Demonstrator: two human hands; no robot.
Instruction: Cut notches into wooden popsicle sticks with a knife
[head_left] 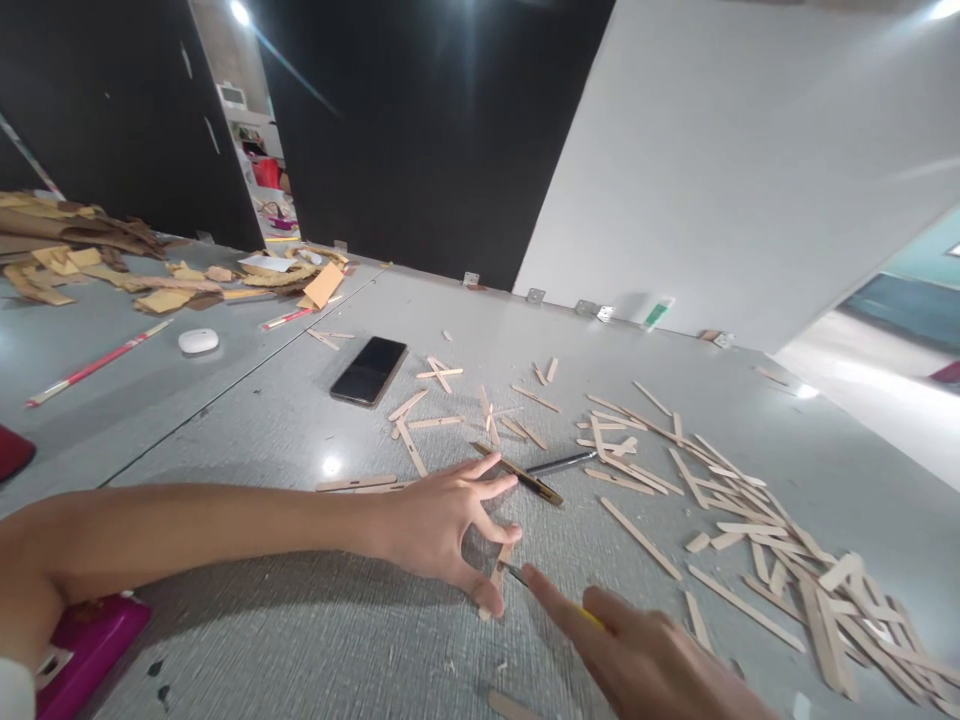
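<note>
I've got the left hand (439,515) spread, pinning a wooden stick (498,576) on the near worktop (300,640); right hand (645,650) grips a yellow-handled tool (591,616), tip at the stick.

Bare wood, ribbed grey and black gloss

The stick (505,554) under the cutter (590,615) is pale, matt, unvarnished-looking wood, and so are the loose sticks (639,538). The cutter's yellow part is probably plastic, though little of it shows. The tabletop (270,630) has a finely ribbed grey finish (it still throws back a bright spot of glare). The phone (369,371) is smooth, glassy black; the small case (198,341), glossy white plastic; the hinges (471,279), shiny metal; the scraps (324,287), dull and papery.
</note>
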